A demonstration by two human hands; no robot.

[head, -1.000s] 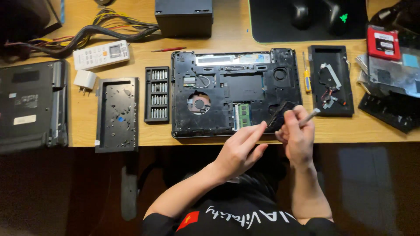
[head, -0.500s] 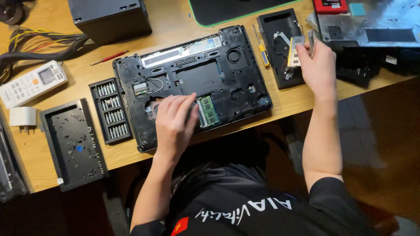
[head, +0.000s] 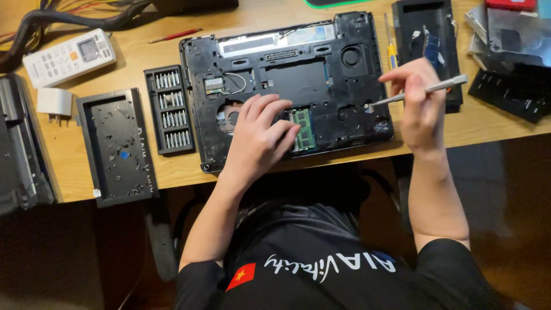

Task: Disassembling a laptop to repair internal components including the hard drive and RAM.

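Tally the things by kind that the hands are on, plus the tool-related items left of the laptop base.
Laptop base, under left hand: 1
Screwdriver, in right hand: 1
Bit set: 1
Black tray: 1
Total: 4

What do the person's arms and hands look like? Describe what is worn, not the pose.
Both the left hand and the right hand are bare: no gloves, rings or watch visible. The forearms are uncovered. Short black sleeves end above the elbows, part of a black T-shirt with white lettering and a small red patch with a yellow star.
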